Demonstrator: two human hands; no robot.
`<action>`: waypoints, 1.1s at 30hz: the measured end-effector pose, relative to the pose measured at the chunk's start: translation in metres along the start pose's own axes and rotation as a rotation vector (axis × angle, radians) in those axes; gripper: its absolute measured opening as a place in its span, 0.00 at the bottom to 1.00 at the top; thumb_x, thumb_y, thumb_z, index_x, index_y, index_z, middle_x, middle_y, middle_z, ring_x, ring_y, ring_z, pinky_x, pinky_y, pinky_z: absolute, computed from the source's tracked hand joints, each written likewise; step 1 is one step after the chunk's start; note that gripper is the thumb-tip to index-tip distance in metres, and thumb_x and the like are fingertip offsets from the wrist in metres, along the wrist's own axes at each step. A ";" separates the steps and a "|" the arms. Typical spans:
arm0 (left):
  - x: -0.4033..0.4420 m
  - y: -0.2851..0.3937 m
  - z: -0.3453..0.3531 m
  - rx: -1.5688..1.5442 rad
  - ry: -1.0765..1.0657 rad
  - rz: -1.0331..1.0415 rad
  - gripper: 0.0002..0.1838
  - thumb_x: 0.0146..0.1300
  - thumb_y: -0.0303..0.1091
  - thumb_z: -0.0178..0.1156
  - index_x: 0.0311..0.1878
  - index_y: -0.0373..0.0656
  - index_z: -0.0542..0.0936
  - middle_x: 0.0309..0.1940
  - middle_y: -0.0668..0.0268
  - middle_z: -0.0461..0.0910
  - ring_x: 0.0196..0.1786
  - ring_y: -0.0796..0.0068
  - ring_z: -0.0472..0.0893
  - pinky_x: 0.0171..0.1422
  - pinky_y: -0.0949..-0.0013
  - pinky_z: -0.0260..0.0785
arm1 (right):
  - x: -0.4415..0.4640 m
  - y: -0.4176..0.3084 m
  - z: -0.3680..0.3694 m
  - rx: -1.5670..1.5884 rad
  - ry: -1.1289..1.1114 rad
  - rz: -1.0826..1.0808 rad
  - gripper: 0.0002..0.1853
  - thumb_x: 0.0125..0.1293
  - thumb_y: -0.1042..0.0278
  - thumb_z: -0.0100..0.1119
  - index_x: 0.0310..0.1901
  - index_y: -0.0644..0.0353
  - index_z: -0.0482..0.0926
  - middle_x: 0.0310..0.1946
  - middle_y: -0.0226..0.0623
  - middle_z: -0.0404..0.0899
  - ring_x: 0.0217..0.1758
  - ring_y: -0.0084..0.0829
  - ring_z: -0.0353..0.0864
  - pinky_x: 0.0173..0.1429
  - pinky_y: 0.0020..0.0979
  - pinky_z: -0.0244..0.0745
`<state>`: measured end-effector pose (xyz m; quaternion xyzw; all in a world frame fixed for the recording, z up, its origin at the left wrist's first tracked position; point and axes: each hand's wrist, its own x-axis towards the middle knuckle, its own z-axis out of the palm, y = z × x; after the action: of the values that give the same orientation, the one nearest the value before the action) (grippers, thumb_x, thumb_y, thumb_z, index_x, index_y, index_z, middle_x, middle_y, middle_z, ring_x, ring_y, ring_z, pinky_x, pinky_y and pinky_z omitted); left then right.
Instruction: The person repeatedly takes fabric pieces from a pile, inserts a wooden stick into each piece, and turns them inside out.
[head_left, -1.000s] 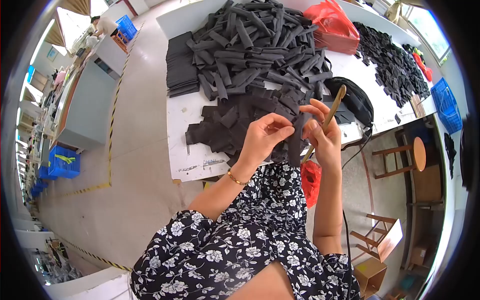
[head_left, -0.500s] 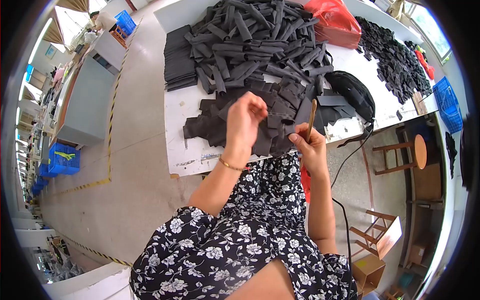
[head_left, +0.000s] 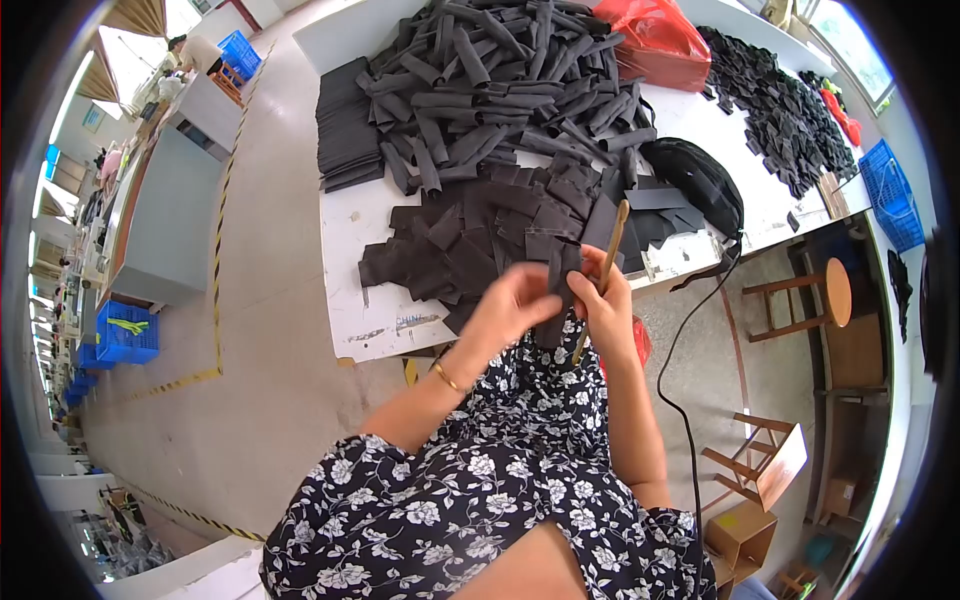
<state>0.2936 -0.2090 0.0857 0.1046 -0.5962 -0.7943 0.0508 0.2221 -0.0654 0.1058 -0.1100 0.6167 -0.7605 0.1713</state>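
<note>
My right hand is closed on a long thin wooden stick, which slants upright through it, and its thumb and fingers also pinch a dark fabric strip. Just left of the strip is my left hand, blurred, with its fingers curled toward the strip; whether it grips anything is unclear. Beyond both hands a pile of flat dark fabric pieces covers the near part of the white table.
Rolled dark pieces are heaped at the back, beside a neat stack. A red plastic bag, a black pouch and small dark pieces are to the right. A cable hangs off the table; wooden stools stand below. Far left, a person works.
My left hand has come down from above the fabric pile toward the strip. My right hand, with the stick, has shifted slightly left. A hanging dark strip now shows between them.
</note>
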 end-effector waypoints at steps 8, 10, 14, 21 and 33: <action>0.006 0.008 -0.026 0.413 -0.058 -0.067 0.14 0.58 0.30 0.68 0.43 0.32 0.80 0.35 0.65 0.83 0.38 0.81 0.79 0.45 0.73 0.74 | 0.043 -0.026 -0.025 0.393 0.117 -0.068 0.03 0.70 0.71 0.55 0.40 0.60 0.76 0.19 0.19 0.64 0.16 0.10 0.55 0.18 0.17 0.47; 0.063 0.059 -0.052 0.326 0.142 0.156 0.11 0.59 0.32 0.68 0.43 0.39 0.81 0.32 0.73 0.82 0.34 0.84 0.78 0.41 0.75 0.73 | 0.047 -0.040 -0.037 0.320 0.148 -0.115 0.03 0.70 0.71 0.55 0.40 0.61 0.76 0.21 0.21 0.65 0.16 0.11 0.56 0.18 0.17 0.46; 0.191 0.161 -0.110 -0.044 0.155 0.345 0.29 0.65 0.47 0.62 0.57 0.28 0.73 0.48 0.56 0.77 0.48 0.67 0.80 0.51 0.65 0.76 | 0.040 -0.024 -0.049 0.294 0.154 -0.041 0.08 0.72 0.68 0.54 0.47 0.61 0.74 0.24 0.25 0.68 0.17 0.12 0.58 0.18 0.17 0.47; 0.174 0.054 -0.023 0.797 -0.049 0.360 0.19 0.58 0.47 0.66 0.40 0.38 0.85 0.35 0.54 0.85 0.30 0.63 0.83 0.38 0.63 0.74 | -0.008 0.033 -0.119 0.063 0.320 0.127 0.14 0.74 0.62 0.48 0.53 0.61 0.71 0.29 0.26 0.74 0.23 0.14 0.66 0.24 0.17 0.59; 0.174 -0.011 0.037 0.724 0.206 0.184 0.12 0.51 0.36 0.73 0.30 0.36 0.84 0.26 0.62 0.85 0.29 0.77 0.82 0.35 0.73 0.72 | -0.091 0.047 -0.096 -0.494 0.209 -0.127 0.17 0.74 0.74 0.46 0.62 0.61 0.70 0.26 0.26 0.68 0.28 0.17 0.66 0.35 0.19 0.65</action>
<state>0.1159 -0.2067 0.0670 0.1410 -0.8367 -0.5099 0.1414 0.2746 0.0487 0.0427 -0.1078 0.7896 -0.6035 0.0269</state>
